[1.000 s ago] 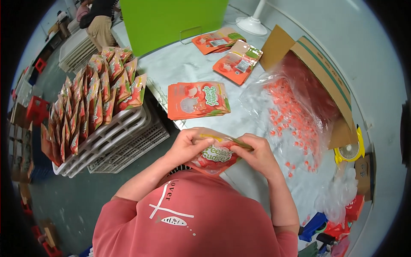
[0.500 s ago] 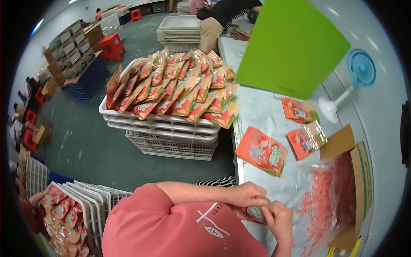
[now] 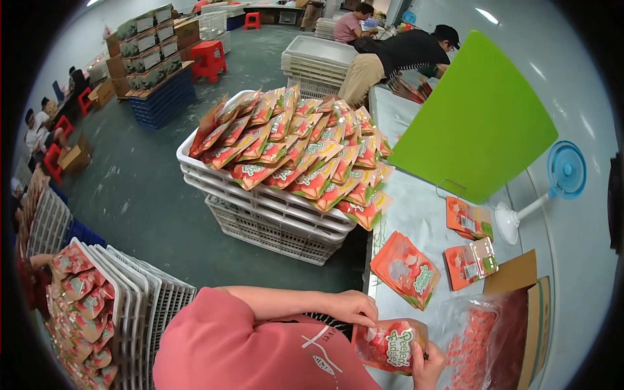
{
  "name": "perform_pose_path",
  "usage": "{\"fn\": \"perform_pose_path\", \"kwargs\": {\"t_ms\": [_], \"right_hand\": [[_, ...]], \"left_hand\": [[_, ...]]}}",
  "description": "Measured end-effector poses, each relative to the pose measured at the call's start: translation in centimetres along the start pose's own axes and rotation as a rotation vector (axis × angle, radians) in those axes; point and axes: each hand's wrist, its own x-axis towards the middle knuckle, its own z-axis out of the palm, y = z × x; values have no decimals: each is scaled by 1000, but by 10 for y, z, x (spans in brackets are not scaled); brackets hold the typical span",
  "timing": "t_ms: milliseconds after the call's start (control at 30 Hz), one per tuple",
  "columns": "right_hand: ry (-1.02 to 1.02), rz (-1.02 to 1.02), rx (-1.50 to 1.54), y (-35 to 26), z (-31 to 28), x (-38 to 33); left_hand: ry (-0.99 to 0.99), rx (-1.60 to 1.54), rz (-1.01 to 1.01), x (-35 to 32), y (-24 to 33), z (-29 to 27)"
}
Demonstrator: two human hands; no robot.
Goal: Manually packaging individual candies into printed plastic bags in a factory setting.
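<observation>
Between the two hands, beside the table point(image 3: 419, 188), is a red bag point(image 3: 383, 346) with its printed front turned up. The left hand point(image 3: 354, 308) grips its upper left corner between thumb and bent fingers; the right hand point(image 3: 428, 365) is closed on its right edge. Just beyond lies a stack of flat bags point(image 3: 406, 270), with two smaller piles farther right. Near the right hand, small red pieces point(image 3: 474, 338) lie in clear plastic at the mouth of a cardboard box point(image 3: 541, 328). Left of the table, a white crate point(image 3: 273, 200) carries rows of bags.
</observation>
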Motion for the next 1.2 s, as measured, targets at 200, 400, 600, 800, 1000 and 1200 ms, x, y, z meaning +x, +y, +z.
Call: {"fn": "perform_pose_path", "kwargs": {"t_ms": [200,400,600,800,1000,1200], "right_hand": [[5,-3,56,18,19,24],[-88,9,125,-1,35,74],[-26,-100,149,-18,68,102],[-23,-113,306,-34,94,98],[-69,76,729,-51,120,109],[-138,74,897,-104,121,126]], "left_hand": [[20,-84,-316,-30,3,-38],[284,-169,-61,-57,-15,-60],[405,-502,-525,-87,6,-83],[530,-217,-460,-107,14,-106],[620,-478,-565,-138,14,-119],[764,303,-531,-119,63,-135]]}}
